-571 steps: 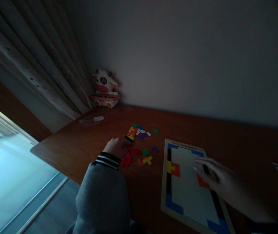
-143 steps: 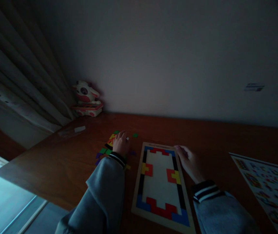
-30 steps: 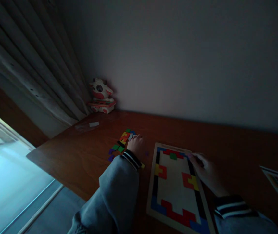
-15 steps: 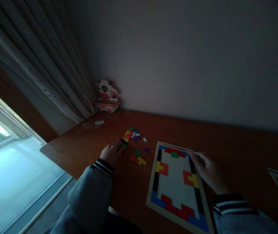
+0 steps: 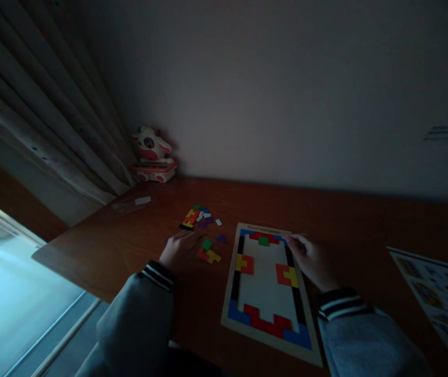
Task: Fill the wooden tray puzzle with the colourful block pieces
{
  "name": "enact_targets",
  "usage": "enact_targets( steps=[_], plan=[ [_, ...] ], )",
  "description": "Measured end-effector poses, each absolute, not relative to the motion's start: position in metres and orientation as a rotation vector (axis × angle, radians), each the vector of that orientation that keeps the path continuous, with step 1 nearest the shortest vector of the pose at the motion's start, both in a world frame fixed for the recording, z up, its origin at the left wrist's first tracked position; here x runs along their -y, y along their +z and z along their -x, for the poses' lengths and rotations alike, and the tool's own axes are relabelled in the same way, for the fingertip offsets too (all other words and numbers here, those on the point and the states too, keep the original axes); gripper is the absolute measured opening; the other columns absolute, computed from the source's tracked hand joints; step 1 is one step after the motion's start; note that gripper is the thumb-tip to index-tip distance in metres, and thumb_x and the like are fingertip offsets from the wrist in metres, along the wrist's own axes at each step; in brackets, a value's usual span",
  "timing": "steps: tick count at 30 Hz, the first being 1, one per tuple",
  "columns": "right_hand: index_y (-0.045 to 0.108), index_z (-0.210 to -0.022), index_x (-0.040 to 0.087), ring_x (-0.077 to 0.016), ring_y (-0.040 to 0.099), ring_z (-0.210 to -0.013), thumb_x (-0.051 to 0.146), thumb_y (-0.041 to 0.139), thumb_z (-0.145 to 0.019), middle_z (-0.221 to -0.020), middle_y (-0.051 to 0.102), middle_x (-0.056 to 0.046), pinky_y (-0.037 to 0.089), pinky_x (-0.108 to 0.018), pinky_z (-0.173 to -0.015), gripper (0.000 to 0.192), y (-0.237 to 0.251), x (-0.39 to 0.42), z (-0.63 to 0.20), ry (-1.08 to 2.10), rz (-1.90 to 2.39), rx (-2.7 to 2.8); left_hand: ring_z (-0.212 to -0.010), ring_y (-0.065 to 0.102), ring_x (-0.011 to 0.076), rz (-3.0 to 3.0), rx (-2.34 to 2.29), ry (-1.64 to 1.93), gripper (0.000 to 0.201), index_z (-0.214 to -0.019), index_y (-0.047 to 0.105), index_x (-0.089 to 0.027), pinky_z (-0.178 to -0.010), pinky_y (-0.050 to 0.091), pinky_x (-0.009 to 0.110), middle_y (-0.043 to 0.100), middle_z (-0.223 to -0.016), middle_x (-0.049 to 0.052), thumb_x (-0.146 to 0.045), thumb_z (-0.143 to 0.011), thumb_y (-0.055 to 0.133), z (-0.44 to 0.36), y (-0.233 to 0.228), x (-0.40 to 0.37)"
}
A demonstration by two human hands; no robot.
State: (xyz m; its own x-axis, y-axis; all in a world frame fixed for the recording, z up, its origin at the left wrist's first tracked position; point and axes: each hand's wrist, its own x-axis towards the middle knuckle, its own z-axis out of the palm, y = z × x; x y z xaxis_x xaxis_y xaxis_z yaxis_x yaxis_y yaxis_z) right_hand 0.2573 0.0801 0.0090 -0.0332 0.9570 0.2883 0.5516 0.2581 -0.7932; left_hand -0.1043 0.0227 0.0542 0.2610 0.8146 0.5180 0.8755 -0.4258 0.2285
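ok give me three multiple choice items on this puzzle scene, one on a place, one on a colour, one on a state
1. Where does the right hand rest?
A. on the puzzle tray's right edge
B. on the cow toy
C. on the printed sheet

2. What colour is the single piece just under the red pieces at the far end of the puzzle tray?
A. white
B. green
C. purple

3. How full is the tray?
A. completely filled
B. no pieces in it
C. pieces round the border, middle bare

Answers: 1 A, its fingers lie on the tray's far right rim. 2 B, the piece shows green. 3 C, the centre shows pale board.
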Motion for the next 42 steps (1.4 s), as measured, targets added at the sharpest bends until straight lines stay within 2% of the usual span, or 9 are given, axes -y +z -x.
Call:
enact_targets(
  steps=[3,7,10,12,16,20,23,27,42],
  plan=[
    [0.068,-0.091,0.019,-0.0222,0.066,-0.074,0.060,0.046,-0.088,-0.087,0.071,-0.009,0.049,-0.032,-0.066,0.047,0.009,-0.080,-0.257,0.596,1.398,1.697,-0.087,0.069,0.0157,2.682,1.205,-1.104,0.020,-0.103,0.070,-0.019,-0.079,0.055,0.026,0.075,-0.097,0.005,-0.022,-0.094,0.052,0.054,0.063,-0.017],
    [0.068,-0.092,0.020,-0.0212,0.066,-0.072,0.058,0.046,-0.089,-0.084,0.071,-0.008,0.049,-0.031,-0.063,0.045,0.008,-0.082,-0.257,0.595,1.391,1.704,-0.097,0.067,0.0147,2.997,0.751,-1.023,0.022,-0.106,0.069,-0.019,-0.090,0.053,0.029,0.074,-0.105,0.004,-0.015,-0.094,0.050,0.001,0.061,-0.013],
    [0.068,-0.092,0.020,-0.0215,0.066,-0.072,0.057,0.046,-0.090,-0.082,0.071,-0.008,0.049,-0.031,-0.064,0.044,0.006,-0.083,-0.257,0.592,1.386,1.709,-0.095,0.068,0.0160,3.079,0.602,-0.916,0.021,-0.105,0.069,-0.019,-0.087,0.054,0.030,0.075,-0.103,0.003,-0.018,-0.093,0.051,-0.014,0.050,-0.011],
    [0.068,-0.093,0.020,-0.0214,0.066,-0.073,0.056,0.046,-0.090,-0.083,0.071,-0.008,0.049,-0.031,-0.065,0.043,0.005,-0.083,-0.257,0.591,1.377,1.710,-0.094,0.068,0.0170,3.132,0.560,-0.851,0.022,-0.108,0.068,-0.020,-0.084,0.055,0.030,0.075,-0.101,0.003,-0.020,-0.092,0.053,-0.014,0.045,-0.009],
    [0.067,-0.095,0.020,-0.0210,0.066,-0.077,0.054,0.045,-0.091,-0.092,0.071,-0.009,0.049,-0.031,-0.067,0.041,0.006,-0.082,-0.256,0.580,1.363,1.698,-0.100,0.066,0.0192,3.243,0.566,-0.802,0.035,-0.117,0.063,-0.017,-0.091,0.053,0.034,0.074,-0.099,0.006,-0.018,-0.084,0.055,-0.008,0.045,-0.003],
    [0.067,-0.096,0.019,-0.0205,0.065,-0.078,0.052,0.045,-0.092,-0.092,0.071,-0.009,0.049,-0.031,-0.068,0.039,0.008,-0.081,-0.256,0.582,1.344,1.711,-0.106,0.064,0.0221,3.349,0.436,-0.745,0.056,-0.127,0.057,-0.016,-0.092,0.054,0.038,0.073,-0.106,0.007,-0.013,-0.071,0.052,-0.005,0.045,-0.003],
    [0.067,-0.095,0.019,-0.0202,0.065,-0.075,0.052,0.046,-0.092,-0.089,0.070,-0.008,0.049,-0.031,-0.067,0.039,0.007,-0.081,-0.257,0.579,1.345,1.721,-0.108,0.064,0.0223,3.388,0.403,-0.760,0.063,-0.131,0.054,-0.015,-0.092,0.054,0.038,0.071,-0.112,0.008,-0.012,-0.068,0.049,-0.005,0.042,-0.003],
    [0.068,-0.095,0.020,-0.0200,0.064,-0.072,0.053,0.046,-0.091,-0.085,0.070,-0.008,0.049,-0.030,-0.064,0.040,0.008,-0.081,-0.258,0.576,1.358,1.731,-0.107,0.064,0.0219,3.399,0.427,-0.832,0.064,-0.126,0.058,-0.015,-0.093,0.054,0.038,0.070,-0.116,0.007,-0.011,-0.064,0.047,-0.006,0.038,0.001],
    [0.067,-0.093,0.019,-0.0207,0.064,-0.076,0.054,0.045,-0.092,-0.088,0.069,-0.008,0.049,-0.031,-0.067,0.041,0.007,-0.081,-0.257,0.580,1.363,1.740,-0.101,0.066,0.0201,3.420,0.398,-0.868,0.056,-0.117,0.062,-0.016,-0.090,0.055,0.035,0.073,-0.105,0.006,-0.012,-0.064,0.047,-0.006,0.037,0.004]
  ],
)
